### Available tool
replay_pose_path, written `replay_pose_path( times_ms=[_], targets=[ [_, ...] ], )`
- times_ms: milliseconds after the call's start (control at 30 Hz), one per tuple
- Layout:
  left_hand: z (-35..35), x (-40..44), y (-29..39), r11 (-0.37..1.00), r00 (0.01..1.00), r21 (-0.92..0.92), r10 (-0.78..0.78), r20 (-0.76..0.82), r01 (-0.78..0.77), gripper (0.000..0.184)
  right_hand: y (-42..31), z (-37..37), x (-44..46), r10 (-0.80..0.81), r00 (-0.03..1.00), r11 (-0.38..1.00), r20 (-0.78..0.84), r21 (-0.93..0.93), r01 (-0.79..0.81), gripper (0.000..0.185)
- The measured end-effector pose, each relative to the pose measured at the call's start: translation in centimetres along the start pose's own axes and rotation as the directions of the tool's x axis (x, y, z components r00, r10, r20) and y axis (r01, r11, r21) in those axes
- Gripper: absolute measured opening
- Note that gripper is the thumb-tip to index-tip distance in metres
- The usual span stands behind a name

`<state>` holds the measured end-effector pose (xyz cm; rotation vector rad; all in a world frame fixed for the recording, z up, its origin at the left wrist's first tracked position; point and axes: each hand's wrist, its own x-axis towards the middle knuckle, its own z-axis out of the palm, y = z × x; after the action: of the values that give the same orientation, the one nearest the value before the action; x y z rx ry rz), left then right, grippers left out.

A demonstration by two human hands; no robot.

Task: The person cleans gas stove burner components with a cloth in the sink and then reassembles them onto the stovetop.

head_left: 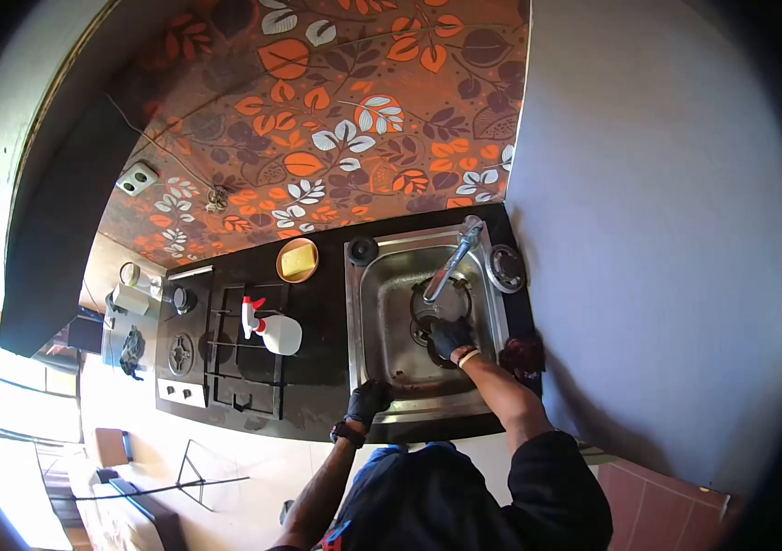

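A metal sink (pixel 382 317) is set in the black worktop, with a faucet (pixel 451 266) reaching over its basin. Inside the basin lie dark round parts (pixel 423 298), partly hidden. My right hand (pixel 449 337), in a black glove, is down in the basin at these parts; what its fingers hold, if anything, is hidden. At the sink's front left corner rests my left hand (pixel 370 401), also black-gloved, its fingers too dark to make out.
Left of the sink are a spray bottle (pixel 281 334), a yellow sponge in a bowl (pixel 298 261) and a hob with a black grate (pixel 246 375). A black round part (pixel 362 250) and a ring-shaped part (pixel 506 268) sit by the sink's back corners. A wall (pixel 648 230) stands right.
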<state>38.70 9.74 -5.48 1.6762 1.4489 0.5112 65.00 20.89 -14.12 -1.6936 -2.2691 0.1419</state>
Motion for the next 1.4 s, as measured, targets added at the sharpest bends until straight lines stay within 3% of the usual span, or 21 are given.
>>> replay_pose_path(
  times_ms=[67,100,167,200,233,267,300,400,500,567,667,733,767,867,967,1067,1167,1200,1233,1333,1400],
  targets=[
    [-0.3,-0.3,1.8,0.839,0.940,-0.425,-0.317,0.124,0.339,0.010,-1.3,-2.3,0.7,0.045,0.992,0.998,0.118,0.042,-0.050,0.017],
    [-0.1,-0.1,1.2,0.769,0.924,-0.515,-0.344,0.167,0.379,0.015,-1.8,-3.3,1.3,0.068,0.983,0.995,0.172,0.060,-0.079,0.017],
    [0.3,0.5,0.0,0.998,0.998,0.000,0.058,0.006,-0.058,0.020,-1.5,-2.4,2.1,0.027,0.998,0.999,0.053,0.037,-0.028,0.017],
    [0.2,0.6,0.3,0.920,0.961,0.284,0.278,0.015,-0.270,0.022,-1.5,-2.5,2.5,0.003,1.000,1.000,-0.007,0.022,-0.003,0.017],
    [0.2,0.6,0.5,0.997,0.998,-0.041,0.061,-0.006,-0.061,0.023,-1.6,-2.7,3.1,0.031,1.000,0.999,0.000,-0.008,-0.031,0.017],
    [0.3,0.7,0.8,0.920,0.987,-0.358,-0.153,0.047,0.160,0.024,-1.6,-2.9,3.8,0.060,0.998,0.997,0.007,-0.039,-0.059,0.016],
    [0.5,0.8,1.1,0.699,0.929,-0.619,-0.330,0.166,0.359,0.025,-1.7,-3.5,4.4,0.088,0.996,0.994,0.014,-0.071,-0.087,0.016],
    [0.2,1.9,1.1,0.786,0.950,-0.533,-0.267,0.161,0.312,0.028,-1.1,-5.6,5.1,0.171,0.978,0.927,-0.120,0.357,-0.118,0.017],
    [0.5,3.7,-0.3,0.904,0.990,-0.407,-0.105,0.091,0.134,0.031,-1.3,-7.4,4.3,0.251,0.947,0.884,-0.200,0.447,-0.140,0.020],
    [0.6,6.2,-1.7,0.718,0.949,-0.621,-0.244,0.198,0.314,0.027,-1.5,-7.5,3.5,0.334,0.912,0.838,-0.240,0.518,-0.170,0.017],
    [-1.1,8.0,3.9,0.656,0.934,-0.688,-0.346,0.091,0.310,0.026,-1.2,-5.6,1.5,0.462,0.858,0.658,-0.224,0.736,-0.162,0.016],
    [-0.9,10.4,5.2,0.976,0.976,-0.214,-0.019,-0.219,-0.029,0.032,-1.2,-6.3,0.4,0.520,0.853,0.500,-0.040,0.824,-0.266,0.020],
    [-0.8,11.7,5.9,0.980,0.937,0.089,0.198,-0.289,-0.180,0.036,-1.5,-6.6,-0.4,0.544,0.839,0.405,0.003,0.875,-0.265,0.021],
    [-0.7,14.3,9.2,0.942,0.906,0.193,0.322,-0.275,-0.276,0.036,-1.2,-5.9,-1.5,0.574,0.818,0.267,0.046,0.934,-0.240,0.023],
    [2.4,17.5,6.5,0.966,0.956,-0.145,0.175,-0.234,-0.212,0.031,-0.6,-5.5,-2.1,0.582,0.812,0.261,0.043,0.936,-0.237,0.025],
    [3.7,16.9,8.0,0.959,0.991,-0.275,-0.101,-0.088,0.073,0.026,-0.3,-5.2,-1.8,0.586,0.810,0.345,-0.024,0.912,-0.222,0.026],
    [5.2,15.9,9.3,0.739,0.999,-0.674,-0.043,-0.022,0.017,0.023,-1.6,-5.2,-1.1,0.597,0.796,0.392,-0.102,0.902,-0.178,0.027],
    [4.8,15.4,10.6,0.736,0.998,-0.675,-0.069,-0.012,0.043,0.023,-1.8,-5.3,-0.9,0.599,0.791,0.400,-0.128,0.903,-0.158,0.027],
    [4.0,14.7,12.7,0.733,0.995,-0.677,-0.096,-0.006,0.067,0.023,-1.8,-5.4,-1.0,0.618,0.785,0.329,0.035,0.896,-0.299,0.029],
    [3.2,15.1,13.7,0.742,0.984,-0.655,-0.179,0.008,0.140,0.022,-2.4,-4.3,-0.6,0.632,0.775,0.463,-0.012,0.808,-0.365,0.028],
    [3.3,15.8,12.8,0.775,0.983,-0.619,-0.182,-0.021,0.131,0.022,-3.6,-5.6,-0.6,0.643,0.765,0.433,-0.031,0.839,-0.330,0.028]
  ],
)
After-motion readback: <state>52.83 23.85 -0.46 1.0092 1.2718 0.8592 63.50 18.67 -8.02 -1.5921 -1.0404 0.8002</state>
